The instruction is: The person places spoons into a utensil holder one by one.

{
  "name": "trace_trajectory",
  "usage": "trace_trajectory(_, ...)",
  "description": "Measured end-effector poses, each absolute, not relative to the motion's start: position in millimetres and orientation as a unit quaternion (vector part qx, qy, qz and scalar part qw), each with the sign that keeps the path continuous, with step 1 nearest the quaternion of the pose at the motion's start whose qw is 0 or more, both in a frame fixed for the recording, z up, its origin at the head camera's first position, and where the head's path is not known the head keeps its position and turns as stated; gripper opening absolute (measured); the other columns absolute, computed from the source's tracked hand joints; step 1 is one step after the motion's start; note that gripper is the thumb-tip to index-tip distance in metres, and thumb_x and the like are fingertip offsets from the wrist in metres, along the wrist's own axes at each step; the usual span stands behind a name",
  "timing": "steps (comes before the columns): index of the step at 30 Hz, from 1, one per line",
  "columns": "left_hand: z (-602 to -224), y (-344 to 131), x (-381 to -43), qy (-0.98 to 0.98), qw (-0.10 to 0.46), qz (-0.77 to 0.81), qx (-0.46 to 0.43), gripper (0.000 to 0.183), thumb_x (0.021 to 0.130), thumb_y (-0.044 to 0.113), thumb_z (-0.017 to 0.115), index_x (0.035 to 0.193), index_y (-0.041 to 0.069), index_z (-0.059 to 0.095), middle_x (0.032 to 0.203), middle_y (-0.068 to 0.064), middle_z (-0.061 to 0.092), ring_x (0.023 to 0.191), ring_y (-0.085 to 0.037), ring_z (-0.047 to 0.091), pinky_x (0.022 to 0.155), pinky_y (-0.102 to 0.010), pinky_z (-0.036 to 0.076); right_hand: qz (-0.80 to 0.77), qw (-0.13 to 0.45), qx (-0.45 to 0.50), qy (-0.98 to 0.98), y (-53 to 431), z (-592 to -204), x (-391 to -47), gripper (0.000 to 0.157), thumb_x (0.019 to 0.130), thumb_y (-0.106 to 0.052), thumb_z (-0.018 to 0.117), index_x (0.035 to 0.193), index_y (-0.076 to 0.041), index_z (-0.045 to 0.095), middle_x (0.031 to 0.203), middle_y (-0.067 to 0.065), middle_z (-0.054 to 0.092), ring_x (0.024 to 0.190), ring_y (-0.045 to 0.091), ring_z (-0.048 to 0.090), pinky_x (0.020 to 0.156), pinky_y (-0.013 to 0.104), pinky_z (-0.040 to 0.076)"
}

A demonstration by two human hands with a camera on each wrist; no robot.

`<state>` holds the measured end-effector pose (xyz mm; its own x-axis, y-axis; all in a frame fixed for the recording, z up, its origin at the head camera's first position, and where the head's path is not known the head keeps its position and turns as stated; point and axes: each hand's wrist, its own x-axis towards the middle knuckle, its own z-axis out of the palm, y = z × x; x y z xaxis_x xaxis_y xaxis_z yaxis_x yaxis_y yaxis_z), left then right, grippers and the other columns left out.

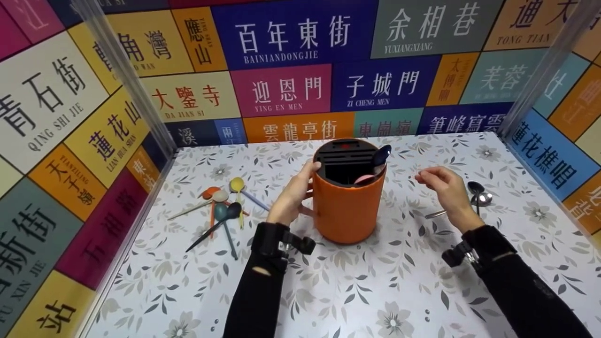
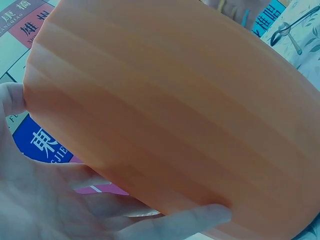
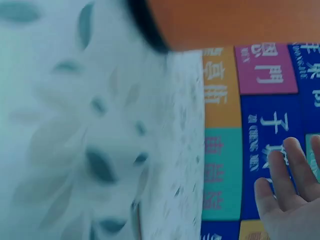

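An orange cylindrical utensil holder [image 1: 347,211] with a black slotted insert [image 1: 345,155] stands upright on the table. My left hand [image 1: 293,195] grips its left side, thumb at the rim. In the left wrist view, fingers [image 2: 200,218] press along the orange wall. A dark blue spoon [image 1: 382,154] leans out of the holder's right side, and a pink piece [image 1: 364,179] shows inside the front compartment. To the right of the holder, my right hand [image 1: 446,190] hovers with nothing in it, its fingers [image 3: 285,180] loosely bent in the right wrist view.
Several coloured spoons lie in a pile on the left, including a yellow spoon [image 1: 237,184] and a black spoon [image 1: 232,211]. Right of my right hand lie a black spoon [image 1: 475,188] and a silver spoon [image 1: 483,199]. Sign-covered walls bound the floral table [image 1: 347,295].
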<state>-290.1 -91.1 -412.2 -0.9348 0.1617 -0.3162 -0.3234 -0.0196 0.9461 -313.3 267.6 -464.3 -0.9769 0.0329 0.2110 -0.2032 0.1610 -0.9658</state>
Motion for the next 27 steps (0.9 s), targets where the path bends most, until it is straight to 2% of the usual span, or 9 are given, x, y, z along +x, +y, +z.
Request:
trace_trajectory(4,-413,-91,-290,0.681,0.173,0.709,-0.063,0.078,0.093,0.064,0.054,0.158,0.021,0.048,0.154,-0.016,0.051,0.144,-0.036,0.045,0.075,-0.059,0.061,0.573,0.058,0.034,-0.817,291,-471,-309,0.042,0.107,-0.029,0.063,0.126,0.008,0.065,0.099,-0.019,0.070,0.098,0.001,0.062,0.091,0.017,0.045)
trace_trajectory(7,-413,-90,-290,0.680,0.172,0.710,-0.065,0.078,0.093,0.064,0.054,0.158,0.021,0.048,0.155,-0.016,0.050,0.144,-0.037,0.045,0.075,-0.059,0.061,0.506,0.037,0.019,-0.862,306,-475,-306,0.053,0.106,-0.037,0.062,0.135,0.008,0.061,0.109,-0.012,0.068,0.100,-0.001,0.057,0.091,0.023,0.041)
trace_trajectory(9,-413,-90,-290,0.680,0.171,0.710,-0.065,0.077,0.093,0.064,0.054,0.157,0.021,0.049,0.155,-0.016,0.051,0.144,-0.037,0.045,0.075,-0.059,0.060,0.468,0.022,0.016,-0.883,315,-478,-305,0.057,0.106,-0.040,0.061,0.138,0.008,0.058,0.118,0.002,0.067,0.105,0.006,0.056,0.092,0.027,0.040)
trace_trajectory(13,-413,-89,-290,0.680,0.171,0.710,-0.064,0.077,0.093,0.065,0.054,0.157,0.022,0.049,0.155,-0.016,0.050,0.144,-0.037,0.044,0.077,-0.059,0.060,0.416,0.010,0.013,-0.909,333,-482,-305,0.061,0.107,-0.043,0.058,0.139,0.009,0.055,0.131,0.029,0.061,0.115,0.032,0.057,0.093,0.034,0.041)
trace_trajectory(16,-413,-89,-291,0.682,0.171,0.708,-0.065,0.078,0.093,0.065,0.054,0.157,0.022,0.050,0.155,-0.015,0.051,0.144,-0.037,0.044,0.077,-0.059,0.059,0.395,0.002,0.009,-0.919,346,-483,-308,0.065,0.107,-0.043,0.056,0.142,0.011,0.050,0.136,0.036,0.055,0.122,0.047,0.054,0.098,0.045,0.043)
trace_trajectory(20,-414,-90,-290,0.684,0.171,0.706,-0.067,0.076,0.093,0.066,0.054,0.156,0.023,0.051,0.153,-0.014,0.052,0.144,-0.037,0.045,0.077,-0.059,0.060,0.373,-0.014,-0.004,-0.928,362,-484,-313,0.069,0.107,-0.044,0.054,0.145,0.013,0.043,0.140,0.040,0.047,0.126,0.055,0.048,0.102,0.062,0.040)
trace_trajectory(27,-415,-90,-290,0.683,0.170,0.708,-0.060,0.076,0.093,0.066,0.053,0.156,0.022,0.050,0.154,-0.015,0.051,0.144,-0.038,0.044,0.077,-0.060,0.060,0.322,-0.013,-0.007,-0.947,383,-483,-323,0.067,0.107,-0.042,0.054,0.139,0.015,0.043,0.134,0.042,0.047,0.119,0.056,0.049,0.101,0.068,0.040)
